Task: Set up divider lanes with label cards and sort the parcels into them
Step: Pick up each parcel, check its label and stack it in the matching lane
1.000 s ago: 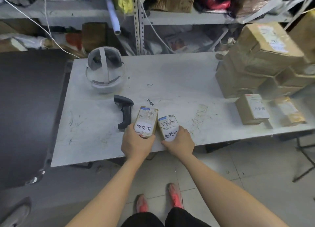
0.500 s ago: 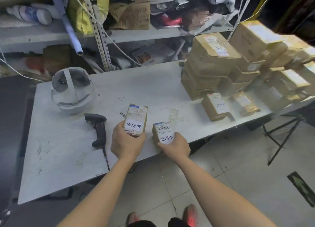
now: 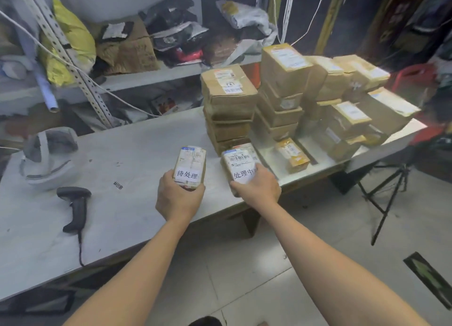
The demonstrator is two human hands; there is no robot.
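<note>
My left hand [image 3: 179, 198] grips a small taped parcel [image 3: 190, 167] that carries a white card reading 待处理, held just above the grey table [image 3: 137, 144]. Beside it my right hand [image 3: 259, 187] grips a second small parcel [image 3: 238, 165] with a white card reading 处理中, at the table's front edge. Behind them rises a stack of brown cardboard parcels [image 3: 228, 105], and more parcels [image 3: 342, 98] are piled to the right. A small yellow-taped parcel [image 3: 292, 154] lies flat in front of the pile.
A black barcode scanner [image 3: 74, 207] with its cable lies on the table at the left, and a white helmet-like object [image 3: 47, 158] sits behind it. Cluttered metal shelves [image 3: 146, 77] stand behind the table. A black tripod [image 3: 389, 193] stands on the tiled floor at the right.
Both hands have carried their labelled parcels to the right along the front of the table, towards the stacked boxes. My view has swung right, so the parcel pile fills more of the frame.
</note>
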